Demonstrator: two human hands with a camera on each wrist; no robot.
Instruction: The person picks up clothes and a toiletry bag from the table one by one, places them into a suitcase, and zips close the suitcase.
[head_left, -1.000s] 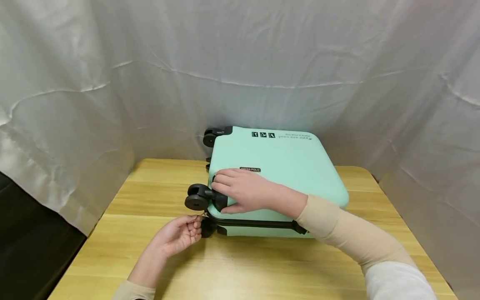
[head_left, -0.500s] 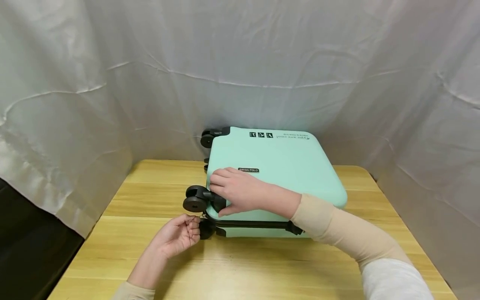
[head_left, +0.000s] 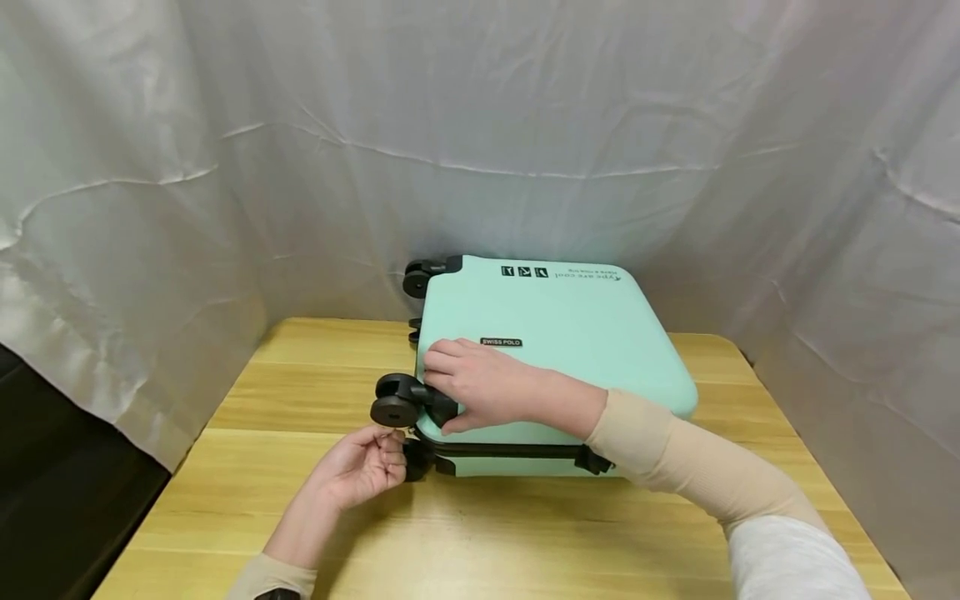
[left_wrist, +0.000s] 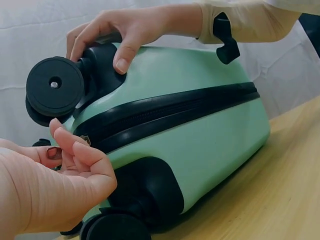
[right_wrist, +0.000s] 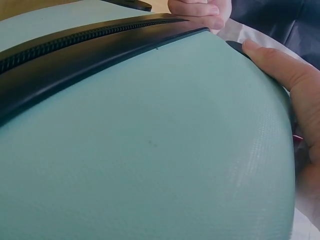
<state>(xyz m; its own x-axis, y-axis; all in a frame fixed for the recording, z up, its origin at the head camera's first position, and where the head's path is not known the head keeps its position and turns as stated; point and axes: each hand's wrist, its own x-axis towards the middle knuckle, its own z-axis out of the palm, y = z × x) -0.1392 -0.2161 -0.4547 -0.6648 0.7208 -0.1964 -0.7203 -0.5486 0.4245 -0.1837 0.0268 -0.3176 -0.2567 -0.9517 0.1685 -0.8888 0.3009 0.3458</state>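
A mint-green hard-shell suitcase [head_left: 577, 333] lies flat, its black wheels pointing left. My right hand [head_left: 487, 383] grips its near left corner from above, beside the upper wheel [head_left: 395, 400]. In the left wrist view the thumb of that hand presses the black corner guard [left_wrist: 102, 72]. Just below the upper wheel, my left hand [head_left: 356, 473] pinches the zipper pull at the corner, its fingers hiding most of the pull. The metal slider [left_wrist: 86, 140] shows beside the fingertips. Along the suitcase's side runs the black zipper [left_wrist: 165, 111], its two edges close together.
The suitcase rests on a light wooden table [head_left: 525, 537]. Pale grey curtains [head_left: 487, 100] hang behind it and at both sides. A black strap-like handle [head_left: 592, 460] sits on the near side. A lower wheel [left_wrist: 117, 227] stands near the left hand.
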